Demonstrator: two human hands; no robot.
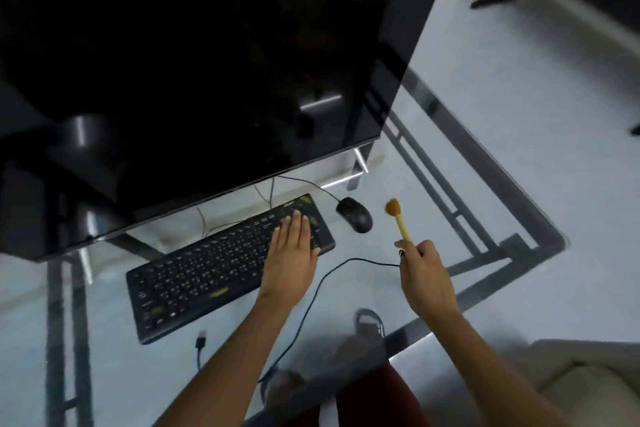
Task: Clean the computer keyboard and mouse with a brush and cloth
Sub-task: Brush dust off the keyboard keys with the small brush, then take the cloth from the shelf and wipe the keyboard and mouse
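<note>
A dark monitor (194, 80) overhangs the far side of the black keyboard (221, 267) on the glass counter (433, 184), a loose USB plug (201, 336) lying near its front edge. The left hand (292, 253) lies spread flat on the keyboard's right end; right of it sit the mouse (355, 214) and its trailing cable (332, 274). Farther right, the right hand (420, 274) pinches the brush (398, 218) above bare glass, close to the counter's right corner

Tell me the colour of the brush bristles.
Orange-tan bristles on the brush, with a pale yellow handle; head view.
</note>
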